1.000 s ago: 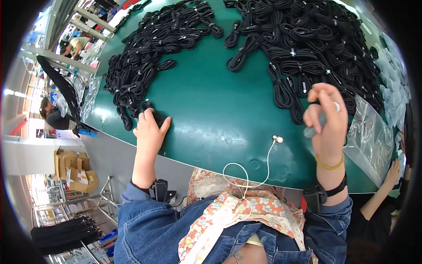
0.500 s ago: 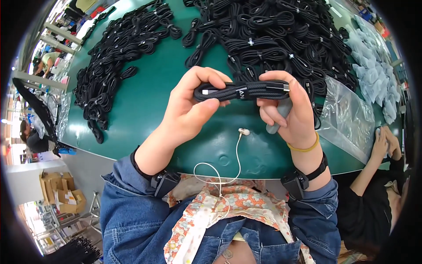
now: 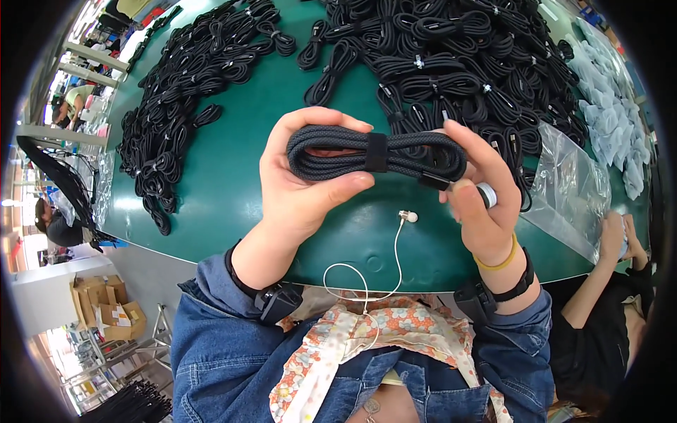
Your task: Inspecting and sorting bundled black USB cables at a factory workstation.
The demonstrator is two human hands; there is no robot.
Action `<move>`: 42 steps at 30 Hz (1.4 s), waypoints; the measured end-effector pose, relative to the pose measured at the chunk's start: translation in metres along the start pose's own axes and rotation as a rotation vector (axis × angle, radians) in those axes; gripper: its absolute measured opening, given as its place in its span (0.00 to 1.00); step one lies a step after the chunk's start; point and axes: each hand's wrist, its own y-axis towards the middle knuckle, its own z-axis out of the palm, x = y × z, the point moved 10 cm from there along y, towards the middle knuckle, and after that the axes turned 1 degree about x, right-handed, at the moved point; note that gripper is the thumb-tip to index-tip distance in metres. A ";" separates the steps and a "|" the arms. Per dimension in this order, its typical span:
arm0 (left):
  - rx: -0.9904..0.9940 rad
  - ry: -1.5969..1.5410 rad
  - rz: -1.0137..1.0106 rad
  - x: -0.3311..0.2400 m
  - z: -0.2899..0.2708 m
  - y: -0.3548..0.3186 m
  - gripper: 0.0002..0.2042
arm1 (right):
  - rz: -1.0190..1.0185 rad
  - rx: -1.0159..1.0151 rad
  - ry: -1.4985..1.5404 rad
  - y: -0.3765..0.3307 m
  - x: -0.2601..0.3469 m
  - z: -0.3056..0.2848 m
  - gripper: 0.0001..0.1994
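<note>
A: so where's this being filmed from?
B: left fisheye of a head-worn pair, pointed down. left hand and right hand are caught close, mid-frame, with the green table seen beyond, edges bent at the rim.

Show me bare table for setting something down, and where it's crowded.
Bare green tabletop lies between the left cable pile and the left hand; a smaller patch separates the white earbud from the right hand. Crowded: the right cable pile and the clear bag beside it.
</note>
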 end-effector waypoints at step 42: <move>-0.181 0.016 -0.183 0.022 -0.014 -0.009 0.10 | 0.390 0.175 0.138 -0.009 -0.038 0.021 0.16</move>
